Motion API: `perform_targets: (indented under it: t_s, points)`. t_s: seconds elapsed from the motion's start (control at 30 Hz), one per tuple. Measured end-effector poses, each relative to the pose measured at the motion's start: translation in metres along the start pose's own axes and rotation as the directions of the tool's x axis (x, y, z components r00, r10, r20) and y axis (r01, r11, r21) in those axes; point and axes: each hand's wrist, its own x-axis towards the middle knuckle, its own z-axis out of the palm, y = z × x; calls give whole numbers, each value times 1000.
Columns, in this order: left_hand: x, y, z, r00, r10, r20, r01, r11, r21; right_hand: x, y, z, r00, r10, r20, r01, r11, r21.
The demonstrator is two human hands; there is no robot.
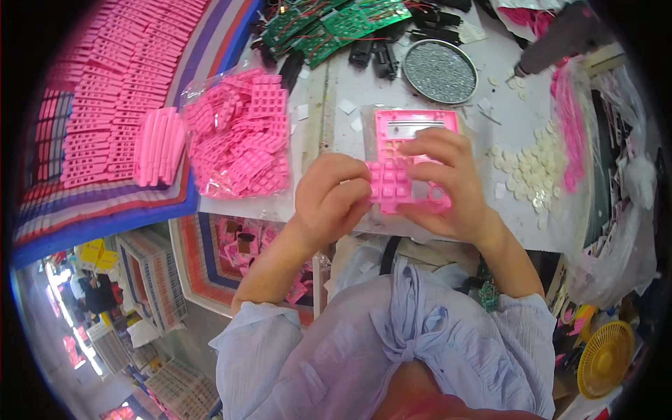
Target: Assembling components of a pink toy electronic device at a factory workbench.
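Note:
A pink keypad sheet (pixel 390 182) with rows of raised square keys is pinched at its left edge by the fingers of my left hand (pixel 333 194). It lies over the lower part of a pink plastic casing (pixel 418 117), which has a window slot at its top and looks like a calculator shell. My right hand (pixel 453 183) curls around the casing from the right, fingers bent over its face and thumb near its lower edge. Its palm side is partly hidden. Left of my hands lies a clear bag of pink keypad sheets (pixel 241 140).
Green circuit boards (pixel 350 28) lie at the back, beside a round tin of small metal screws (pixel 440 71). A dark electric screwdriver (pixel 560 42) is at the back right. White discs (pixel 528 171) are scattered at right. Pink casings (pixel 112 119) fill a striped tray at left.

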Motion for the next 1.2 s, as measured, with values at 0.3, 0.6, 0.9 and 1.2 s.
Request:
perform_targets:
  t_s: [0.3, 0.6, 0.9, 1.2]
  points:
    - [-14, 37, 1, 735, -533, 420, 640, 749, -171, -1, -26, 0, 834, 319, 451, -275, 948, -161]
    - [3, -24, -11, 738, -674, 33, 670, 727, -147, -1, 39, 20, 642, 695, 324, -737, 675, 13]
    - [97, -135, -20, 801, -557, 220, 440, 796, 415, 23, 48, 11, 525, 662, 536, -709, 688, -156]
    - [113, -201, 18, 592, -784, 189, 351, 462, 815, 22, 10, 1, 604, 720, 342, -512, 680, -525]
